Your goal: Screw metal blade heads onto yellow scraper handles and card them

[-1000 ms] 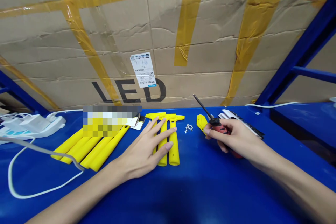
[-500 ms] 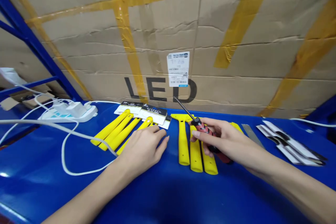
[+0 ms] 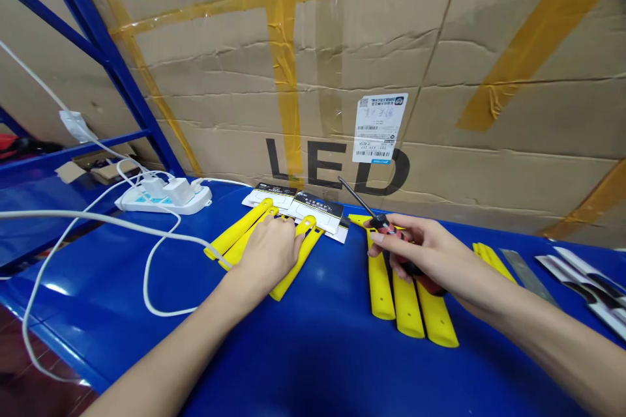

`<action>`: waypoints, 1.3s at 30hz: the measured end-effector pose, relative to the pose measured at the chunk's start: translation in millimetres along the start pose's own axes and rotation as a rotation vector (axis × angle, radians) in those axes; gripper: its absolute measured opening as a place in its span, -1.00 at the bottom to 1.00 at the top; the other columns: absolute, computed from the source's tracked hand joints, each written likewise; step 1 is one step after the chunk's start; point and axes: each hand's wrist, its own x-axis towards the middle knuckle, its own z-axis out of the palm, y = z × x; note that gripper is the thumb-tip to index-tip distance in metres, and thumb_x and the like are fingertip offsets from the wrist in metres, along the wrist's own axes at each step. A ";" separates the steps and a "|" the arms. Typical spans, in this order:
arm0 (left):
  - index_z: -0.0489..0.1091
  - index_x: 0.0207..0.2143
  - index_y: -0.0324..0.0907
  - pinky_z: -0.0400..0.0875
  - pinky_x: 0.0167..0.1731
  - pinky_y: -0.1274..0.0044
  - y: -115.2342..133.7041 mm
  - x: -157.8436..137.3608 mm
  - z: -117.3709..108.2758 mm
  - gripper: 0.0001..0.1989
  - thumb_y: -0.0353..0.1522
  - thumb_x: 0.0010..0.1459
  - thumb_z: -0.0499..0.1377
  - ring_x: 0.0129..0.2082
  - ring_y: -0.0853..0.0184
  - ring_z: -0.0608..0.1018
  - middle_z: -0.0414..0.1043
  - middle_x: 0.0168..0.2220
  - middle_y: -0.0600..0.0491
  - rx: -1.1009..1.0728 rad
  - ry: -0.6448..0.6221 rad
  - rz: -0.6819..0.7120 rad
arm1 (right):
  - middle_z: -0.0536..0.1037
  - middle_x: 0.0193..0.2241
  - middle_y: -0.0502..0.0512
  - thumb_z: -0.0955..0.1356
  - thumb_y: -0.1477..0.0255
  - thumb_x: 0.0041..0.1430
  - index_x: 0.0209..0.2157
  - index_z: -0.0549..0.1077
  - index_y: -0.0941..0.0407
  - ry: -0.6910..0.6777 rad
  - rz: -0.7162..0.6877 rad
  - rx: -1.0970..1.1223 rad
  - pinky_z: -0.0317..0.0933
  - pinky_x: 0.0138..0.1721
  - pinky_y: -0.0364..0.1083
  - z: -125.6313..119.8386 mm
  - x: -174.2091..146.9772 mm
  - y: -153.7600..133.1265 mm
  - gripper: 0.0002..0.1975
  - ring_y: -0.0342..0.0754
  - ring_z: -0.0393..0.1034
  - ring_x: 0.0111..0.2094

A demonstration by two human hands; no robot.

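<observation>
My left hand is closed over the left group of yellow plastic handles, its fingers curled down onto one of them. The fingertips are hidden behind the knuckles. Just right of that hand lie further yellow handles, slanting toward me. My right hand grips a screwdriver by its red and black handle, the dark shaft pointing up and left. Beneath it, several yellow T-shaped scraper handles lie side by side. Black-and-white packaging cards lie behind the left group.
A white power strip with plugs stands at the back left, and its cables loop across the blue table. At right are a flat metal strip and white-and-black packs. A large taped carton stands behind.
My left hand has moved left on the yellow handles and its fingers have curled in. The view has turned left. My right hand still holds the screwdriver above the right-hand handles.
</observation>
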 end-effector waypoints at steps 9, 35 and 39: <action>0.34 -0.08 -0.21 0.44 -0.33 0.27 25.4 -9.4 -7.0 -0.56 -0.13 0.42 -0.21 -0.27 -0.04 0.64 0.59 -0.28 -0.16 -0.219 -0.018 -0.024 | 0.57 -0.37 0.06 0.47 0.13 0.09 -0.34 0.46 0.11 0.115 -0.076 0.133 0.03 -0.64 -0.20 -31.2 -16.8 11.6 -0.66 -0.25 0.23 -0.62; 0.28 0.10 -0.08 0.37 -0.42 0.46 133.1 11.8 -48.3 -0.64 -0.14 0.36 0.05 -0.36 0.20 0.62 0.59 -0.28 0.06 -0.293 0.207 0.773 | 0.34 -0.79 -0.13 0.48 0.19 0.09 -0.45 0.39 0.10 0.229 -0.140 0.167 -0.06 -0.64 -0.22 -133.0 -90.1 73.5 -0.69 -0.26 0.08 -0.72; 0.17 0.28 0.00 0.46 -0.10 0.39 146.5 20.4 -56.5 -0.51 -0.16 0.35 0.07 -0.05 0.19 0.59 0.45 0.11 -0.05 -0.408 0.120 0.927 | 0.37 -0.73 -0.14 0.57 0.35 -0.06 -0.45 0.42 0.12 0.184 -0.112 0.097 -0.07 -0.69 -0.24 -143.8 -98.0 70.8 -0.71 -0.27 0.15 -0.72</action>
